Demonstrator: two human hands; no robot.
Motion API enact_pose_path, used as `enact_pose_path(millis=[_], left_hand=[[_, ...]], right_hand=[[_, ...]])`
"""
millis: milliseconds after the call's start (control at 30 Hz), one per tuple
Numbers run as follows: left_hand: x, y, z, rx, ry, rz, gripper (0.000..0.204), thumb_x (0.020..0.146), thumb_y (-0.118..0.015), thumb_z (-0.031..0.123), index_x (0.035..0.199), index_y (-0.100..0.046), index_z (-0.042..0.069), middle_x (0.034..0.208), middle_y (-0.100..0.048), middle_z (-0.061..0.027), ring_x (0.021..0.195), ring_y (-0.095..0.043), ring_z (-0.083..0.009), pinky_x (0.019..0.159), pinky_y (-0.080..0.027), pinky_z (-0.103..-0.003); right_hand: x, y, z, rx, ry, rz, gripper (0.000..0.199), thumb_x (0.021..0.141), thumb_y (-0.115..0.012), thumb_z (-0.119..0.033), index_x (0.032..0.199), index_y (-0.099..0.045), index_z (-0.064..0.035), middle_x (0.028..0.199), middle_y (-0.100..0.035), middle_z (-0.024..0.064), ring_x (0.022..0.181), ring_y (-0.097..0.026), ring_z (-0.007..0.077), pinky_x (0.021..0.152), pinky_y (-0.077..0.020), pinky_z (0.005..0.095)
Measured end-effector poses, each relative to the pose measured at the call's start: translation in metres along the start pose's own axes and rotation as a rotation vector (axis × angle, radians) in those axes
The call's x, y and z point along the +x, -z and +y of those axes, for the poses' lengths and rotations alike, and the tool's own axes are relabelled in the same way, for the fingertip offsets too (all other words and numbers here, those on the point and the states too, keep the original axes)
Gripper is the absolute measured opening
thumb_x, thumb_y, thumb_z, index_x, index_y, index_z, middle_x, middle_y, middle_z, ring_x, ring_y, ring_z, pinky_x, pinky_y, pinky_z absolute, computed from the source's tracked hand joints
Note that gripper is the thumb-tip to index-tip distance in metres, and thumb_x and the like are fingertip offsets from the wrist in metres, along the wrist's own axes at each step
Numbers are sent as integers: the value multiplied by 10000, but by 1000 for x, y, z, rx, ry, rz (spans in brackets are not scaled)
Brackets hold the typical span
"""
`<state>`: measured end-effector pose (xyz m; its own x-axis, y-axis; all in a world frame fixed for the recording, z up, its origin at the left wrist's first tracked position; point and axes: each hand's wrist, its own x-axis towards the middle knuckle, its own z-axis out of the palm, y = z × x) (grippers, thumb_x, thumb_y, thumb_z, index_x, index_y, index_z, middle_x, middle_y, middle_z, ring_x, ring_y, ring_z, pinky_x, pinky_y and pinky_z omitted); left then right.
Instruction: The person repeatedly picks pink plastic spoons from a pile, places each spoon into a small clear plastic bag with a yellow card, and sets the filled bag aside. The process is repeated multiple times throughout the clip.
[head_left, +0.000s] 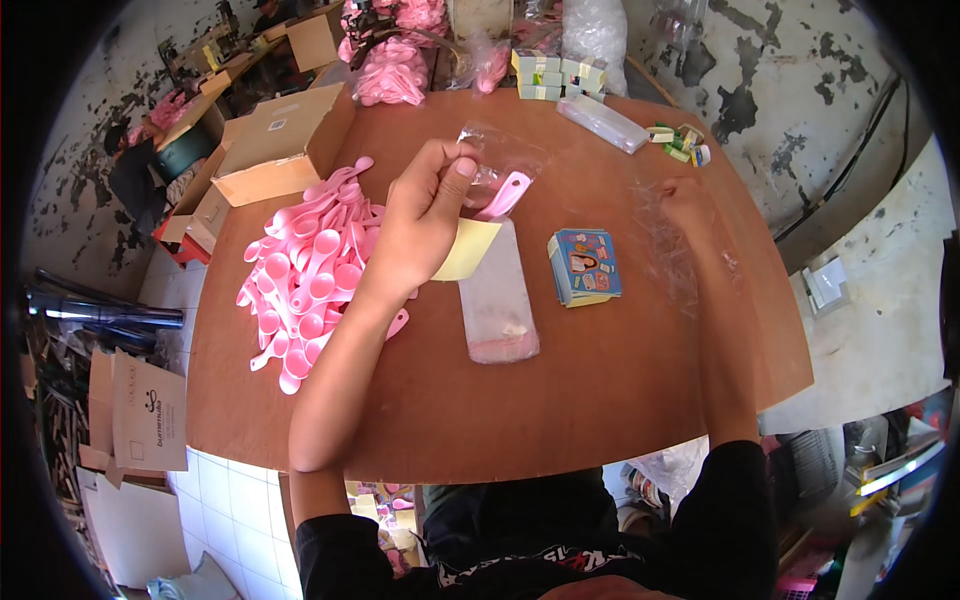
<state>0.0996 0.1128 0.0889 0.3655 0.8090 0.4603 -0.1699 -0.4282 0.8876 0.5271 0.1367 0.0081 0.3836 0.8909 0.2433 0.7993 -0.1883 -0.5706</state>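
Note:
My left hand (422, 205) is closed, thumb against fingers, over the middle of the table. It grips a clear plastic bag (478, 140), and a pink spoon (508, 194) shows its holed handle end at the bag. Below my palm a pale yellow card (470, 248) sticks out, also in that hand. Under it lies a stack of clear plastic bags (500, 315). To the right of those is a stack of blue printed cards (585, 266). My right hand (686, 203), slightly blurred, is curled closed beside crumpled clear film (668, 255); what its fingers hold is hidden.
A heap of pink spoons (310, 275) covers the table's left, before an open cardboard box (275, 140). Along the far edge stand small boxes (560, 75), a clear packet (603, 122), green-and-white pieces (682, 143) and bagged pink spoons (392, 72). Other people sit at far left.

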Motion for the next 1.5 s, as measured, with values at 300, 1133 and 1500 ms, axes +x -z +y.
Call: enact_pose_path(millis=[300,1133,1500], left_hand=[[-8,-8,-5,-177,14,-30,185,1053,-489,207,1085,-521,28,1030,-605,-56,907,-680,-156,725,-578,-289],[0,-2,-4,53,-21,-86,592,819,-739,-79,1326,-445,6,1040,-689,-132,971,-675,-156,863,-565,-275],[-2,7,11,-35,-71,45,205,986,-624,170,969,-702,-19,876,-726,-47,787,-630,-54,684,-504,-220]], right_hand=[[-104,25,-204,735,416,-548,405,929,-699,-365,1187,-682,-54,1045,-698,19,940,-624,74,795,-483,228],[-108,11,-236,757,497,-451,458,885,-755,-275,1217,-622,11,1089,-685,95,974,-651,127,807,-529,269],[-113,1,-240,975,382,-402,206,931,-691,-143,1048,-691,27,918,-718,66,795,-670,92,688,-552,243]])
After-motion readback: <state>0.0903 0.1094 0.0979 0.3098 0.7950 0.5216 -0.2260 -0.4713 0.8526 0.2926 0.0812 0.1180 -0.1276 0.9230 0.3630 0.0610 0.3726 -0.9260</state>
